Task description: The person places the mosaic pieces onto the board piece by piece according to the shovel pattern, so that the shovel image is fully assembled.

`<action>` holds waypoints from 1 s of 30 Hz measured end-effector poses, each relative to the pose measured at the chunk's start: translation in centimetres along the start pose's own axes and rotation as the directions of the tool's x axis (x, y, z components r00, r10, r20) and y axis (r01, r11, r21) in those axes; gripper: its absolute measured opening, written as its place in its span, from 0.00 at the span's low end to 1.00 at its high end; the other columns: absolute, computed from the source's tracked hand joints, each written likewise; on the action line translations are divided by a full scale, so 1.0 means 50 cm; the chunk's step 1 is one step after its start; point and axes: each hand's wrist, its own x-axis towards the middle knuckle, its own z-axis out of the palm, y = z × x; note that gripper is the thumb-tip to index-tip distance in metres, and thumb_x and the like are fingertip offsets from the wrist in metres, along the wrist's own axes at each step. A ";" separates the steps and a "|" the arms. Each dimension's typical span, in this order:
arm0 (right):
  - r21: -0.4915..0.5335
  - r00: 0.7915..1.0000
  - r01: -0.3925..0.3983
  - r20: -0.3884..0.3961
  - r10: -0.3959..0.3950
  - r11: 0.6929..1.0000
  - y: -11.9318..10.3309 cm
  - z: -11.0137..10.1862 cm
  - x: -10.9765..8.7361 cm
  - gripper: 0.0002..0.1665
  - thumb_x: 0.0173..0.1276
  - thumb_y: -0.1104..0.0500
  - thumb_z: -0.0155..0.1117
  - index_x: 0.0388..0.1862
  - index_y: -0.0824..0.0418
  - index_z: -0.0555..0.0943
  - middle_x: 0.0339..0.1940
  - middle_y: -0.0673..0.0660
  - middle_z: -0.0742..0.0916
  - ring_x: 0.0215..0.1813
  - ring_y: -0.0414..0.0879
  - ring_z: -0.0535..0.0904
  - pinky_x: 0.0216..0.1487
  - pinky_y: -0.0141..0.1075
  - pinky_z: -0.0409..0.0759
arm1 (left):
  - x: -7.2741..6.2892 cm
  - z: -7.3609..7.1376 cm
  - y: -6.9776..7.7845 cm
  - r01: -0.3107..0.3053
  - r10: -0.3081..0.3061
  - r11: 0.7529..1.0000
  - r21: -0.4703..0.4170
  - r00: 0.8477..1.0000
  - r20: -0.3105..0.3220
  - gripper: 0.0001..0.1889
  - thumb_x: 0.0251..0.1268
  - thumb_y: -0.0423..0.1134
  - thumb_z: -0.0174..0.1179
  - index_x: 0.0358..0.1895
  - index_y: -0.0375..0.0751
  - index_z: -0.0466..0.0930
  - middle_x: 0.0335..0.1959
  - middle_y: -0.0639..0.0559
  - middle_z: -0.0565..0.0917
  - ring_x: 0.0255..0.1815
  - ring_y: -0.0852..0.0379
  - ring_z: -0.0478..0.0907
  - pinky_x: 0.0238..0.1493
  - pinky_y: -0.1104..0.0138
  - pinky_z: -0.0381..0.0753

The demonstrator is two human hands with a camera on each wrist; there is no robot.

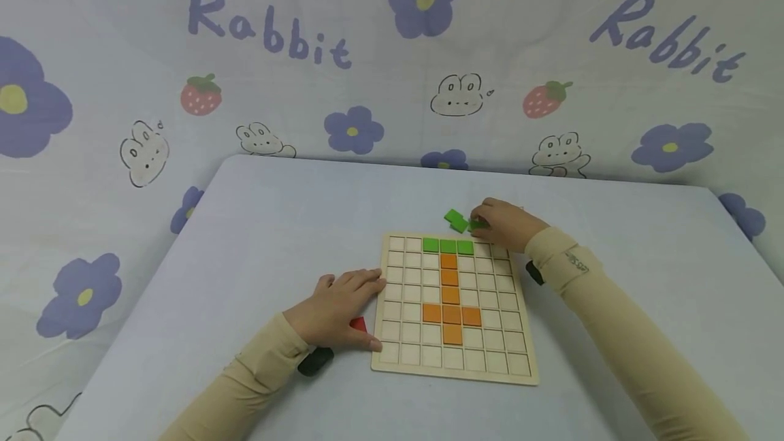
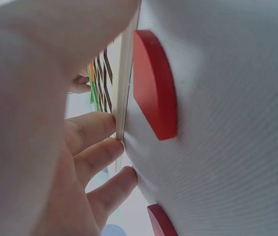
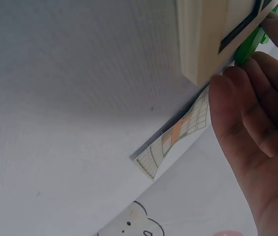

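A wooden grid board [image 1: 412,333] lies on the table, with a row of green tiles [image 1: 448,246] at its far edge and several orange tiles [image 1: 450,295] forming a column and a short crossbar. My left hand [image 1: 338,308] rests along the board's left edge, fingers spread and fingertips touching the rim. Under that hand lies a red tile [image 2: 153,83], partly covered in the head view. Beyond the board's far right part, my right hand [image 1: 503,224] pinches a green tile [image 3: 249,46] between thumb and fingers. Just left of it lie loose green tiles [image 1: 456,222].
A second red piece [image 2: 161,221] lies farther along the board's left side. Behind my right hand is a printed card [image 3: 173,132] with a grid and an orange pattern, mostly hidden in the head view. A patterned cloth [image 1: 392,87] hangs behind the white table [image 1: 294,216].
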 end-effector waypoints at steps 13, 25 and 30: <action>-0.039 0.997 0.062 -0.042 -0.063 0.997 -0.016 -0.021 -0.036 0.20 0.69 0.59 0.62 0.57 0.68 0.76 0.46 0.60 0.79 0.44 0.49 0.79 0.48 0.44 0.79 | 0.002 0.003 -0.005 0.000 0.000 1.000 0.015 1.000 -0.001 0.48 0.52 0.62 0.66 0.72 0.40 0.59 0.74 0.45 0.59 0.74 0.45 0.55 0.62 0.37 0.56; -0.047 0.978 0.182 -0.096 -0.185 0.982 -0.087 -0.050 -0.084 0.19 0.66 0.59 0.65 0.54 0.65 0.78 0.42 0.56 0.80 0.42 0.48 0.80 0.43 0.38 0.81 | 0.006 0.004 -0.002 -0.001 0.001 1.000 0.018 1.000 -0.001 0.48 0.53 0.62 0.66 0.73 0.39 0.58 0.74 0.45 0.58 0.74 0.44 0.55 0.62 0.38 0.56; -0.060 0.960 0.259 -0.097 -0.264 0.964 -0.126 -0.040 -0.103 0.20 0.65 0.59 0.67 0.53 0.65 0.78 0.43 0.55 0.80 0.40 0.45 0.80 0.42 0.35 0.81 | 0.004 0.004 0.000 0.000 0.001 1.000 0.008 1.000 -0.005 0.48 0.53 0.61 0.66 0.72 0.39 0.59 0.74 0.44 0.59 0.74 0.44 0.55 0.62 0.37 0.56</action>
